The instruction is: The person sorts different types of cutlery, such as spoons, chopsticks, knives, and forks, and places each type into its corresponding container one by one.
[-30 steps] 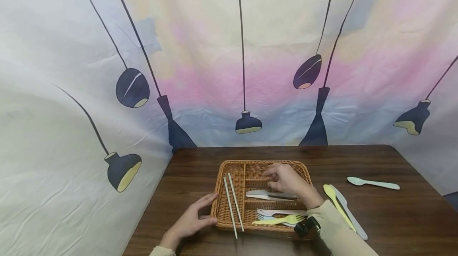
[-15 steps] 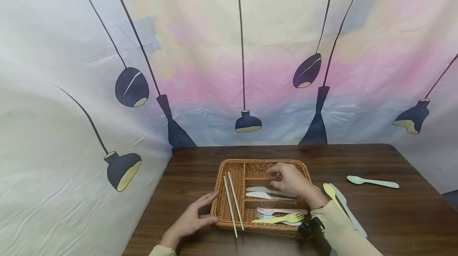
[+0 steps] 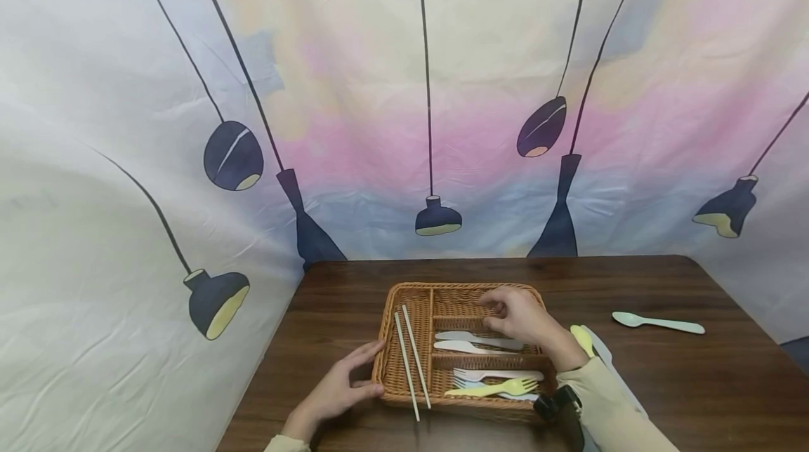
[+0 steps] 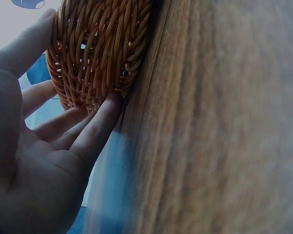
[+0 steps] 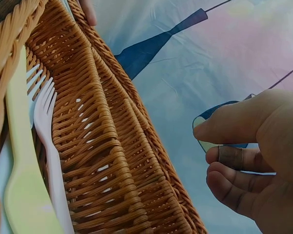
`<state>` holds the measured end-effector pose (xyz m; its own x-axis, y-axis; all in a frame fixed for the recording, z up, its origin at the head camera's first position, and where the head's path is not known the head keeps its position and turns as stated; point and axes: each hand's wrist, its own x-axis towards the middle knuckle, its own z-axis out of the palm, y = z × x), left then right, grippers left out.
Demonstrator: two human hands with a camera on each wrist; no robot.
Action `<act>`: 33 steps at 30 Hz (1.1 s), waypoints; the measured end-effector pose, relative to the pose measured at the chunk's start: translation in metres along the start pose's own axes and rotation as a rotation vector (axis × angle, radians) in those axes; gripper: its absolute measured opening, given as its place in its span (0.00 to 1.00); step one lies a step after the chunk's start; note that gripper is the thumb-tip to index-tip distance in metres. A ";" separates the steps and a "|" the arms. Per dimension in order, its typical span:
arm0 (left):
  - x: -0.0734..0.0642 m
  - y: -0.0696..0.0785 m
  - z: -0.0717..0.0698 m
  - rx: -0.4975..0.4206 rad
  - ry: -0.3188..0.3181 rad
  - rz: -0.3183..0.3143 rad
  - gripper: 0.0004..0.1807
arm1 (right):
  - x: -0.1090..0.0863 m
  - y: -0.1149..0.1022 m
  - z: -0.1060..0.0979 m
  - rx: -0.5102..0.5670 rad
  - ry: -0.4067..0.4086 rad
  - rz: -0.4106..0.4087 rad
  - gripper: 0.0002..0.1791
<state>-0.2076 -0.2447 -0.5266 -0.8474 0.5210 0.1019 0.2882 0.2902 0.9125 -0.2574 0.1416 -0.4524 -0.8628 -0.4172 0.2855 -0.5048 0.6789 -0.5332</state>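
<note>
A wicker cutlery basket [image 3: 464,288] sits on the dark wood table. My left hand [image 3: 341,385] rests against its left wall, thumb on the rim and straight fingers low on the weave [image 4: 97,48]. My right hand [image 3: 515,311] hovers over the far right compartments with loosely curled fingers that hold nothing [image 5: 207,144]. Two pale knives [image 3: 468,340] lie in the middle compartment just below that hand. Forks [image 3: 493,382] fill the near compartment, a pale one [image 5: 51,161] beside a yellow-green one. Two chopsticks [image 3: 411,361] lie in the long left section.
A mint spoon [image 3: 657,323] lies on the table to the right. A yellow spoon [image 3: 580,336] and a pale knife beside it lie right of the basket, partly hidden by my right sleeve. A printed curtain hangs behind and to the left.
My right hand has drawn back from the knives toward the basket's far right side, empty. The left hand has stayed on the basket.
</note>
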 end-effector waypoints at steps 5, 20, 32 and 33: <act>0.000 -0.001 0.001 0.000 -0.001 0.006 0.42 | -0.004 0.003 -0.003 -0.013 0.042 -0.016 0.17; 0.000 0.000 0.000 -0.018 -0.003 0.007 0.41 | -0.018 0.021 -0.017 -0.005 0.117 0.052 0.17; 0.000 -0.001 0.000 0.000 0.008 0.011 0.43 | -0.034 0.034 -0.039 -0.028 0.095 0.129 0.15; 0.000 -0.001 -0.001 0.005 0.008 0.010 0.43 | -0.036 0.035 -0.041 -0.030 0.096 0.132 0.15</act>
<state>-0.2081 -0.2453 -0.5270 -0.8479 0.5177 0.1145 0.2992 0.2888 0.9094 -0.2457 0.2050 -0.4490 -0.9197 -0.2644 0.2902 -0.3862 0.7423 -0.5475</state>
